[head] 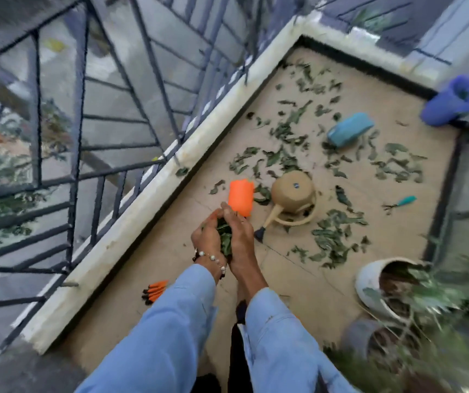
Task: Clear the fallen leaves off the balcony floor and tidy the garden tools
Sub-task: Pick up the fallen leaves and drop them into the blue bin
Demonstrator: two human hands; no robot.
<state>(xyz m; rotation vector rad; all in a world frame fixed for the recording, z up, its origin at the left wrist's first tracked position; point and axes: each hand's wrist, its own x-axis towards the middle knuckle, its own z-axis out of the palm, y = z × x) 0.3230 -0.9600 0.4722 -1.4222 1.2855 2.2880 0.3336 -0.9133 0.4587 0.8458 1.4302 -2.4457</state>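
Along the left edge of the balcony floor (pixel 307 282) runs the pale curb (pixel 148 199) with the dark railing (pixel 80 143) above it. Near that curb, beside my left sleeve (pixel 171 313), lie orange-and-black gloves (pixel 154 292).

My left hand (pixel 207 236) and my right hand (pixel 240 239) are cupped together, fingers curled around a bunch of green leaves (pixel 224 236) pressed between the palms. A bead bracelet (pixel 213 258) sits on my left wrist.

Just beyond my fingertips an orange container (pixel 240 197) lies on its side; I cannot tell what is in it. Just right of it a tan watering can (pixel 293 198) is tipped over, its spout with a dark tip pointing back toward me; its inside is hidden.

Fallen leaves (pixel 332 236) are scattered over the middle and far part of the floor, thickest right of the can and toward the far corner. Among them lies a teal container (pixel 351 133) on its side, contents not visible. Nearer the right edge lies a small tool with a teal handle (pixel 400 202).

At the near right corner a white pot (pixel 369 290) leans over, holding soil and a green plant. Below it a grey pot (pixel 355 334) also holds soil and foliage. At the far right edge sits something blue (pixel 451 103), blurred.
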